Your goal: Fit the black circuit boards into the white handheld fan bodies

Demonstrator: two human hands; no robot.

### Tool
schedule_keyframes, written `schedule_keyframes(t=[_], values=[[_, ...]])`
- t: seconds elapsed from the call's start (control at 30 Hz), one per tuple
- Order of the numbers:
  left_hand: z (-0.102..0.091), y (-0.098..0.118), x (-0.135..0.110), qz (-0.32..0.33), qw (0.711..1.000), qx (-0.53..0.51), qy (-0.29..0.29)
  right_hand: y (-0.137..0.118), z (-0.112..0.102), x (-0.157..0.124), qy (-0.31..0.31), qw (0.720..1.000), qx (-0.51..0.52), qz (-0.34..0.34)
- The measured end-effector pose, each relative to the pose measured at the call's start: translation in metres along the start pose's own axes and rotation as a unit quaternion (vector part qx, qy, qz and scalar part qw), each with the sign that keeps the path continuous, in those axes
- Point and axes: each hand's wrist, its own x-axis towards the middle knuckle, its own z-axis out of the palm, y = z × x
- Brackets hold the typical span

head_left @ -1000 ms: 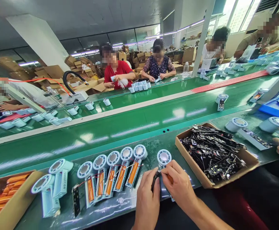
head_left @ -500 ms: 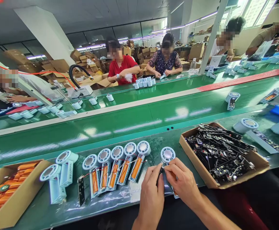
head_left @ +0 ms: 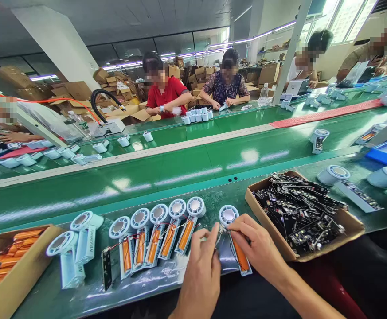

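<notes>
Count: row of five open fans (head_left: 156, 239) with orange batteries; sixth fan (head_left: 228, 215) apart; two closed fans (head_left: 75, 248); two cardboard boxes (head_left: 23, 270) | Sixth fan: flat on tabletop (head_left: 213, 195), partly under both hands | Left hand (head_left: 201, 268), right hand (head_left: 258, 250): close together, fingertips pinching a small part (head_left: 220, 234) just below its round head.

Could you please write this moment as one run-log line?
left hand: pinches circuit board | right hand: touching fan unit | orange battery inside

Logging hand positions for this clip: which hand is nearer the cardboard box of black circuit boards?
Right. The right hand sits just left of the box; the left hand lies farther left again.
</notes>
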Motion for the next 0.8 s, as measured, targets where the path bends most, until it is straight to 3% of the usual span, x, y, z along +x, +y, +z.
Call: schedule_keyframes(t=[0.17,0.27,0.37,0.43,0.57,0.63,0.7,0.8], values=[[-0.012,0.011,0.008,0.047,0.995,-0.04,0.077,-0.028,-0.034,0.019,-0.141,0.973,-0.114,-0.141],[-0.002,0.006,0.028,0.03,0.988,-0.143,0.053,-0.029,-0.04,0.034,-0.134,0.972,-0.117,-0.157],[0.013,-0.008,0.052,0.012,0.968,-0.242,-0.059,-0.019,-0.044,0.042,-0.053,0.991,-0.095,-0.077],[0.022,-0.017,0.062,0.016,0.966,-0.235,-0.108,-0.012,-0.048,0.044,-0.019,0.997,-0.077,-0.007],[0.032,-0.023,0.065,0.007,0.976,-0.199,-0.089,-0.006,-0.058,0.041,-0.038,0.983,0.038,0.177],[0.035,-0.022,0.061,0.001,0.977,-0.198,-0.074,-0.004,-0.062,0.038,-0.058,0.97,0.064,0.226],[0.038,-0.02,0.058,-0.007,0.978,-0.199,-0.063,-0.003,-0.066,0.036,-0.073,0.976,-0.03,0.204],[0.041,-0.019,0.056,-0.023,0.977,-0.205,-0.054,-0.009,-0.073,0.034,-0.139,0.954,-0.26,0.049]])
